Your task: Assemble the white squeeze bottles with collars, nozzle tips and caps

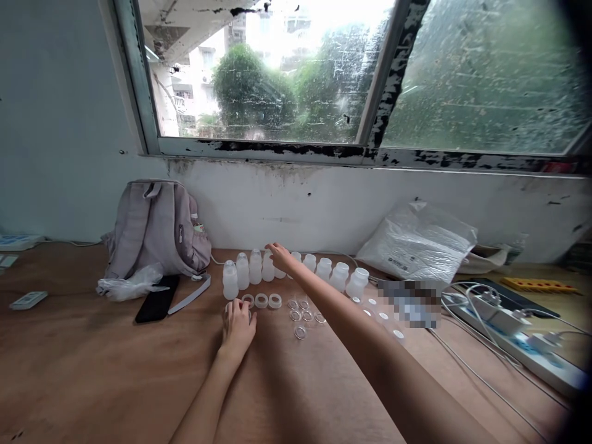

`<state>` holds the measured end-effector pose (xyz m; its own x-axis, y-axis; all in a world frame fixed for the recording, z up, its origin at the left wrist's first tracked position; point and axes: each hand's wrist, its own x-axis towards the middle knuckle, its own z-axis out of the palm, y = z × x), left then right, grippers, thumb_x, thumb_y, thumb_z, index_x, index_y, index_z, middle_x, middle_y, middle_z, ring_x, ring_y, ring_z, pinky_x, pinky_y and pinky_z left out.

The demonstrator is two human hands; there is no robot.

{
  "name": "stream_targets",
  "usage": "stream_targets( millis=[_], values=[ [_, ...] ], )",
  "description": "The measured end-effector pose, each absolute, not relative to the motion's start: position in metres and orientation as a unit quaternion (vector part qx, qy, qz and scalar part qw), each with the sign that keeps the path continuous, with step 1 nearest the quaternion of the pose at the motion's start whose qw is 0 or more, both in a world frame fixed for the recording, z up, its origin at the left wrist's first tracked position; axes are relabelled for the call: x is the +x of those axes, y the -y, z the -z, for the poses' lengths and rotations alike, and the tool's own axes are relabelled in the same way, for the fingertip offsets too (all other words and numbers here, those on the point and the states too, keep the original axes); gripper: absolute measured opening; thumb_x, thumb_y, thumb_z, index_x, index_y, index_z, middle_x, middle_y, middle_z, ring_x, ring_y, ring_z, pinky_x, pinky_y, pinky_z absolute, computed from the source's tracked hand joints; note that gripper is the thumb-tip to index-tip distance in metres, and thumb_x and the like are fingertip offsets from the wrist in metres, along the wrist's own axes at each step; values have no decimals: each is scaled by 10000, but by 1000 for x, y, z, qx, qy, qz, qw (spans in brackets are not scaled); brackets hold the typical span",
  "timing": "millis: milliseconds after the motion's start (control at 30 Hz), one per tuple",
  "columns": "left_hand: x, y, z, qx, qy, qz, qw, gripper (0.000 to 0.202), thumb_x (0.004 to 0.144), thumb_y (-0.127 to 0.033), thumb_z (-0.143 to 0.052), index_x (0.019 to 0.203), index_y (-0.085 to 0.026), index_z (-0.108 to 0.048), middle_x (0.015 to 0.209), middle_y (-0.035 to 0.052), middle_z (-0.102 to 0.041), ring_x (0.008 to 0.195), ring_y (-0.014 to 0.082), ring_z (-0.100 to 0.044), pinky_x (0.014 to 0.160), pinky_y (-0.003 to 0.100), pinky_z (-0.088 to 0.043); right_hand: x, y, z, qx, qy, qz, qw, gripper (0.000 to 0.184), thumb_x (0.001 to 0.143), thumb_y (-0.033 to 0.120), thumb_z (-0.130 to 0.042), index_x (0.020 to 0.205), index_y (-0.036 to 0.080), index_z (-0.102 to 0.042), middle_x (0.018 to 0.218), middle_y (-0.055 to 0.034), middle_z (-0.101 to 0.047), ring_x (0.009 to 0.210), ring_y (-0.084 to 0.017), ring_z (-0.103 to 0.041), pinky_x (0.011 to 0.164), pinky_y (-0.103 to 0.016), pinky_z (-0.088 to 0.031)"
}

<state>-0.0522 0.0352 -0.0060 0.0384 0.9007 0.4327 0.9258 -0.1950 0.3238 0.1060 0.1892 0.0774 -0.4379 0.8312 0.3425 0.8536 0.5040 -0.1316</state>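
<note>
Two hands, grip states hidden: left hand [238, 324] meets a ring [248, 300], right hand [280, 254] touches a bottle [267, 269]; bag [419, 243] print illegible.

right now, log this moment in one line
left hand: on table by white rings | right hand: at bottle row

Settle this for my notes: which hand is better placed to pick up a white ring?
Left, probably. The left hand rests on the table beside the white rings, while the right hand is farther back at the bottle row.
</note>
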Motion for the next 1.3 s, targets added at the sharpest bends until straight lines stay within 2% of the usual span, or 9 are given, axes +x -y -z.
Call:
stream_targets(
  millis=[233,467,567,667,800,933,1033,1167,1300],
  values=[
    [-48,-27,0,-716,660,227,-33,164,759,-247,-482,885,-147,-518,917,102,-481,899,241,-492,733,343,-398,101,-184,-75,-518,830,53,201,329,814,61,-411,1140,106,-424,1013,-147,-553,914,-219,-519,735,-293,-373],
    [-43,-23,-3,-734,640,221,-53,167,744,-199,-499,905,-154,-491,960,111,-459,853,232,-534,675,325,-429,111,-162,-72,-506,823,72,247,372,799,130,-474,1166,139,-417,1136,-142,-478,1011,-237,-450,815,-321,-362],
    [-39,-22,0,-741,628,235,-44,176,752,-189,-486,925,-158,-499,994,109,-440,813,221,-559,648,314,-440,127,-136,-65,-498,822,71,268,288,822,145,-419,1106,152,-464,1056,-115,-510,960,-214,-468,794,-302,-372],
    [-30,-19,6,-752,602,265,-34,198,768,-194,-471,962,-170,-504,1022,101,-429,778,203,-575,628,304,-452,150,-105,-48,-495,816,56,292,225,841,140,-347,950,169,-542,887,-81,-552,826,-186,-503,723,-282,-390],
    [-17,-14,13,-777,547,308,-46,189,784,-253,-480,960,-189,-511,1002,74,-435,814,194,-569,623,283,-470,182,-63,-13,-496,758,-68,419,175,791,153,-398,809,178,-570,727,-40,-561,628,-155,-499,586,-262,-390],
    [-15,-10,5,-769,531,342,-97,203,818,-313,-437,964,-198,-518,1002,65,-454,772,169,-568,604,271,-470,199,-30,17,-511,698,-185,466,142,750,166,-454,792,220,-578,665,-5,-560,593,-159,-507,553,-264,-386],
    [-23,-9,-7,-786,500,327,-161,216,801,-362,-461,936,-212,-538,928,40,-506,774,168,-558,665,289,-464,198,-15,25,-510,701,-206,454,171,755,168,-453,845,244,-577,670,2,-561,589,-158,-509,562,-268,-390],
    [-32,-7,-16,-830,450,220,-245,328,642,-368,-634,930,-228,-561,891,3,-527,736,148,-547,653,252,-451,191,-8,24,-499,753,-184,388,212,749,167,-479,936,226,-559,727,-25,-557,656,-176,-517,618,-294,-415],
    [-25,-2,-17,-846,441,199,-224,226,699,-324,-575,904,-228,-581,884,-2,-527,687,125,-545,636,231,-440,190,-8,26,-485,763,-191,383,155,734,154,-495,872,215,-531,875,-58,-547,745,-183,-519,665,-297,-422]
  ],
)
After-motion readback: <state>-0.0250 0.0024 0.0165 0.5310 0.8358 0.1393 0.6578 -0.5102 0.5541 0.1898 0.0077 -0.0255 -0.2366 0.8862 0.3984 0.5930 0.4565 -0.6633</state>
